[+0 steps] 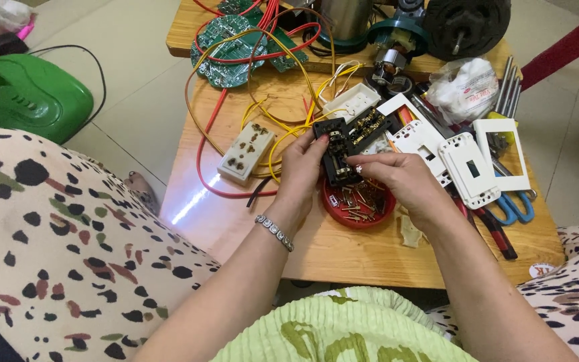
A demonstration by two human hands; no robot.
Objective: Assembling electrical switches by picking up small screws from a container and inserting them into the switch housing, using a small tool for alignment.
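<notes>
Low wooden table point(249, 231), light brown, fills the middle of the scene, with spotted cream fabric at near left and near right. Far left on the floor, a glossy green plastic housing point(31, 100). At the far right of the table, a black round motor body point(467, 23) with a shaft end facing the camera; left of it, a round green circuit board point(226, 50) under a tangle of red and yellow wires point(202, 151) that loop down the table's left half. A crumpled white plastic bag point(464, 87) lies right of centre, with white plastic switch plates point(470, 167) and a white frame nearer, and blue-handled scissors point(514, 204) at the right edge. A cream rectangular socket insert point(244, 153) with brown contacts lies left of the hands. Left hand point(303, 171), silver bracelet at the wrist, grips the left side of a black plastic switch module with brass contacts point(343, 147), fingers curled closed around it. Right hand point(397, 177) closes thumb and fingertips on the module's near right corner. The module is held above the table centre, directly over a small red round dish point(356, 208) of brass screws and metal bits.
</notes>
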